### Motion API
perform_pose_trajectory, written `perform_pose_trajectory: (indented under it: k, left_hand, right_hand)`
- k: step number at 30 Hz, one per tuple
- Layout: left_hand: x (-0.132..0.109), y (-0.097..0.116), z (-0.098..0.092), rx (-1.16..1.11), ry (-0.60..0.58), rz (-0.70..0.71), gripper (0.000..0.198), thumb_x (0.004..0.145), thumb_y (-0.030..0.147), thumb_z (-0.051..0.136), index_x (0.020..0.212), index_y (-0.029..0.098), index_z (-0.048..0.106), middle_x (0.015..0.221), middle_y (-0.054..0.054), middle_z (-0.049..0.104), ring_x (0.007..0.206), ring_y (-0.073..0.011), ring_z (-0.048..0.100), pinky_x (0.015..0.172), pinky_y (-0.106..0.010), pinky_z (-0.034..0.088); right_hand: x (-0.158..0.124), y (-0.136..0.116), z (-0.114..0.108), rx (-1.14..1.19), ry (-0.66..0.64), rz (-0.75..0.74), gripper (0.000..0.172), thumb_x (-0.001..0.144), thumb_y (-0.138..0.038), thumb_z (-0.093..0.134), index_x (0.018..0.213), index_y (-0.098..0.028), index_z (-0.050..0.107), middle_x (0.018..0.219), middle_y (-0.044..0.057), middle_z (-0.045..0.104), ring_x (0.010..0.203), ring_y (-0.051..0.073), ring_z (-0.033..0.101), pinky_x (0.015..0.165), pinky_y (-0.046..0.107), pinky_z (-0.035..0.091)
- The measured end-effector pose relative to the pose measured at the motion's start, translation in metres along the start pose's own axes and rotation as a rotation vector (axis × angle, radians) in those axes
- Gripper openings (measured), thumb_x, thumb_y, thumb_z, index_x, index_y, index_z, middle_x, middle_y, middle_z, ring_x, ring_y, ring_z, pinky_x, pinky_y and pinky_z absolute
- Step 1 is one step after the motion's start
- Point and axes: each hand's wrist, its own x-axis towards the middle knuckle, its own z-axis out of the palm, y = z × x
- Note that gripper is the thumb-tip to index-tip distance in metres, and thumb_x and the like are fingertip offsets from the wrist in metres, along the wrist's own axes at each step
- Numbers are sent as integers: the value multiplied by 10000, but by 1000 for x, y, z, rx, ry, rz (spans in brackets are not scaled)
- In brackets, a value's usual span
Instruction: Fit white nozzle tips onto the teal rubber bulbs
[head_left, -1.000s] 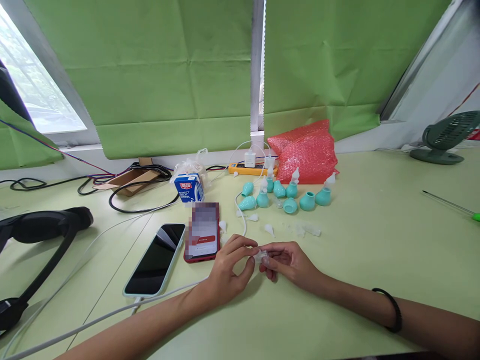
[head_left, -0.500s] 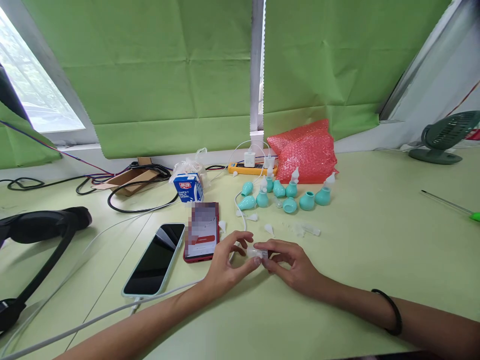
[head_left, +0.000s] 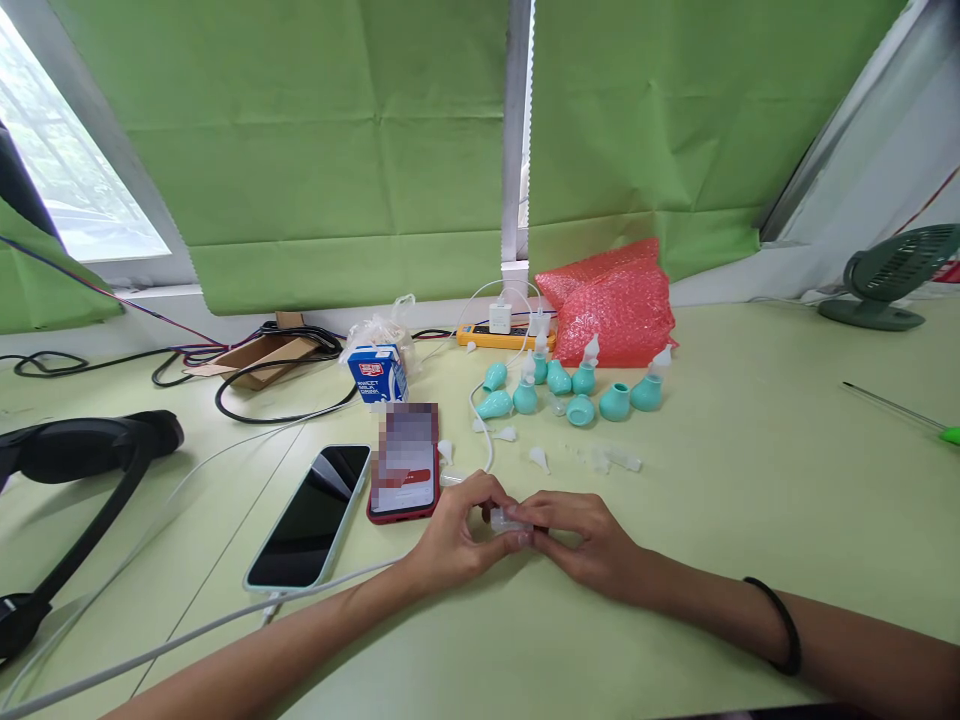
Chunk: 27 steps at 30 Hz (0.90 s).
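Note:
Between my two hands is a small clear plastic piece (head_left: 505,520), short and tube-like. My left hand (head_left: 459,540) pinches it with thumb and fingertips from the left. From the other side my right hand (head_left: 592,540) grips its right end, and the fingertips hide part of it. Beyond the hands stand several teal squeeze bulbs (head_left: 615,402), some fitted with translucent nozzle tips (head_left: 660,362). Loose white tips (head_left: 539,459) and clear plastic pieces (head_left: 621,459) lie nearer to my fingers.
Left of my hands lie a red-cased phone (head_left: 405,500) and a pale-cased phone (head_left: 309,520) with a white cable. Behind are a blue milk carton (head_left: 379,374), a yellow power strip (head_left: 484,338) and red bubble wrap (head_left: 615,305). A screwdriver (head_left: 892,408) and fan (head_left: 877,280) are at right.
My left fingers have closed in on the clear piece, and both hands have come slightly lower. A clear tube end now shows behind my left hand, by the red-cased phone.

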Motion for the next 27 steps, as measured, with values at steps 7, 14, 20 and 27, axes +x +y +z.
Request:
perform_pose_trajectory:
  k: [7,14,20,27]
  left_hand:
    - [-1,-1,0,20,37,80,162,653,264,652,702,130,574,642,-27,552,622,-135,484,572,-253,386]
    - [-1,2,1,39,67,120,233,622,268,665,802,129,613,653,-38,577,595,-134,491,562,-256,396]
    - [-2,6,-1,40,25,75,169,702,269,584,798,133,607,662,-40,567,600,-132,497,554,-248,396]
    - [-2,3,-2,-27,-15,12,171,703,278,601,801,139,605,702,-44,585,657,-147,524,597,-254,409]
  right_hand:
    - [0,-3,-1,-25,-29,-31,293,816,-138,440,1079,-215,544,909,64,613,811,130,578,662,229,479]
    - [2,-6,-1,-6,46,2,263,804,-146,459,1037,-216,558,861,54,614,769,127,577,659,241,476]
    - [1,-2,-1,14,52,7,279,800,-138,463,1049,-227,551,874,49,613,784,129,576,672,248,475]
    - [0,0,-1,21,25,6,279,798,-136,463,1046,-224,557,857,47,612,764,128,577,648,234,471]
